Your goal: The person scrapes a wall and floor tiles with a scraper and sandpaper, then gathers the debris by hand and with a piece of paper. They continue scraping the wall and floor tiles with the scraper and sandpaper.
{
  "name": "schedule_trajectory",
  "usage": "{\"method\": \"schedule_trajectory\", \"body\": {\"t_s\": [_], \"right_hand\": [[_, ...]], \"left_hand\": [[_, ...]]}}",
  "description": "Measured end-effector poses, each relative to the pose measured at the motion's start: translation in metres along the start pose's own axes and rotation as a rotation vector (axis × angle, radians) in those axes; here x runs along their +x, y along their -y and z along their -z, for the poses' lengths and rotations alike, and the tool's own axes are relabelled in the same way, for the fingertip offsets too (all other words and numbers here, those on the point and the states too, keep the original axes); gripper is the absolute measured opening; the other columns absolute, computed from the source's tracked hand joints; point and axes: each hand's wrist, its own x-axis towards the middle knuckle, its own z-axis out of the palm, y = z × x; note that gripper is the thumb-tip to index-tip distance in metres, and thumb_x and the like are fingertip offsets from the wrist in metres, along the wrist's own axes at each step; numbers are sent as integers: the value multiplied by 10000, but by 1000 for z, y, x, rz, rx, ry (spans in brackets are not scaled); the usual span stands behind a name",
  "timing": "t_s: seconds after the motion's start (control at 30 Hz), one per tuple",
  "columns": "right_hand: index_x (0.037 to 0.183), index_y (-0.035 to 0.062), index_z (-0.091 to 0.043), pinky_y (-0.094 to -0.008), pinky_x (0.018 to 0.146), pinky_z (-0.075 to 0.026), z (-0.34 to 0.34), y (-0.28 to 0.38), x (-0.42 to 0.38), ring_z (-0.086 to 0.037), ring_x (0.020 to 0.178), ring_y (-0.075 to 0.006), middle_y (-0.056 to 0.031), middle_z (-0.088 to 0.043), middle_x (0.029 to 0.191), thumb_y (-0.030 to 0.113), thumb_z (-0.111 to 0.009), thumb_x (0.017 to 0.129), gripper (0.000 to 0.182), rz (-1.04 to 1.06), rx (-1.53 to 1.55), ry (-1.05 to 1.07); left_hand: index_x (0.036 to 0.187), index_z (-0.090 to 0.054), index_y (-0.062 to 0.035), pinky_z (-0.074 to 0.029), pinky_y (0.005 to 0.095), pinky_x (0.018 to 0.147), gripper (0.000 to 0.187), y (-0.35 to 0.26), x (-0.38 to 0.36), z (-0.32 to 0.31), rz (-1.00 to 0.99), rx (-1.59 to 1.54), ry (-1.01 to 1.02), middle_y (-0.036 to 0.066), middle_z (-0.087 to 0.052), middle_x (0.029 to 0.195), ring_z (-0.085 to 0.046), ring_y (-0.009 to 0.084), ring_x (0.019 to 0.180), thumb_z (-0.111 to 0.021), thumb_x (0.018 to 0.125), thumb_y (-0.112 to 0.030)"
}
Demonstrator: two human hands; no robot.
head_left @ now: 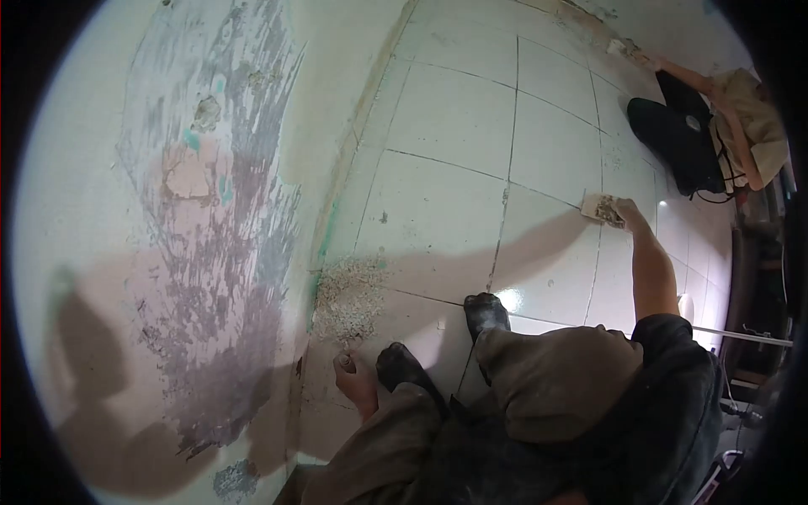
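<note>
Knees (539,379) nearest, 6 o'clock | my left hand (355,380) grips brush handle by debris pile (349,296), 7 o'clock | my right hand (629,215) grips scraper (601,208) on floor tile (438,223), 2 o'clock

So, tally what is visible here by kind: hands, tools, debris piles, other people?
Hands: 2, left hand and right hand
Scrapers: 1, scraper in the right hand
Debris piles: 1, debris pile
Other people: 1, person
Total: 5
</note>
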Motion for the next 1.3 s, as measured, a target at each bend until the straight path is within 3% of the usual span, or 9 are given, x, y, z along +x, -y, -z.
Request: {"method": "schedule_trajectory", "body": {"t_s": [0.13, 0.33, 0.37, 0.4, 0.53, 0.77, 0.83, 0.9, 1.3], "right_hand": [[952, 27, -632, -334, 541, -529, -100, 82, -37, -628, 642, -165, -66, -647, 800, 199, -690, 789, 244, 188, -256, 77], [953, -2, -553, -308, 543, -561, -295, 87, -74, -644, 674, -169, -93, -631, 855, 168, -684, 790, 269, 695, -269, 478], [946, -7, -549, -306, 553, -548, -329, 99, -111, -637, 699, -154, -98, -625, 841, 180, -689, 788, 283, 636, -554, 306], [838, 3, -581, -361, 670, -487, -354, 96, -131, -620, 729, -249, -154, -636, 797, 302, -713, 724, 346, 739, -457, 350], [855, 7, -573, -419, 670, -486, -435, 94, -206, -623, 762, -360, -208, -629, 811, 346, -667, 739, 370, 955, -427, 488], [1032, 25, -558, -443, 717, -487, -519, 81, -310, -620, 811, -364, -208, -626, 856, 295, -661, 749, 404, 892, -208, 603], [1038, 14, -577, -430, 766, -477, -547, 47, -302, -618, 837, -356, -210, -632, 890, 258, -677, 727, 408, 1068, -447, 620], [1136, 60, -567, -424, 858, -451, -539, 45, -312, -581, 992, -336, -199, -594, 1090, 265, -667, 710, 483, 961, -411, 799], [996, -11, -606, -351, 752, -474, -483, 108, -265, -598, 841, -253, -139, -633, 903, 131, -571, 775, 266, 309, -182, 1121]], "left_hand": [[912, -549, 32, -464, 375, 620, 248, -7, 1, 0, 52, 48, 39, 185, -613, 778, -609, 309, 677, -603, 848, -202], [1073, -529, 21, -325, 460, 961, 350, -10, 4, -10, -41, 351, -94, 274, -486, 1188, -409, 405, 1182, -617, 836, -222], [1113, -510, 17, -273, 470, 1018, 372, -8, 5, -15, -147, 319, -179, 278, -442, 1252, -343, 416, 1243, -618, 834, -204], [1113, -510, 17, -273, 470, 1018, 372, -5, 9, -20, -138, 321, -197, 278, -442, 1252, -343, 416, 1243, -618, 834, -204], [1143, -467, 10, -279, 465, 1024, 379, -10, 19, -35, -186, 188, -232, 276, -445, 1248, -385, 412, 1210, -610, 846, -179], [1161, -436, 3, -456, 358, 794, 340, -48, 47, -45, 108, -325, 39, 208, -573, 1000, -598, 269, 883, -554, 895, -172], [1190, -414, -3, -455, 331, 749, 352, -37, 52, -53, 63, -386, 86, 159, -566, 969, -575, 210, 844, -538, 902, -164], [1218, -391, -10, -454, 304, 704, 366, -45, 53, -57, -10, -462, 175, 111, -559, 938, -553, 151, 806, -523, 909, -156], [1289, -351, 26, -446, 316, 849, 440, -104, 28, -15, -262, -213, -103, 208, -351, 1373, -513, 231, 1061, -522, 909, -115]]}}
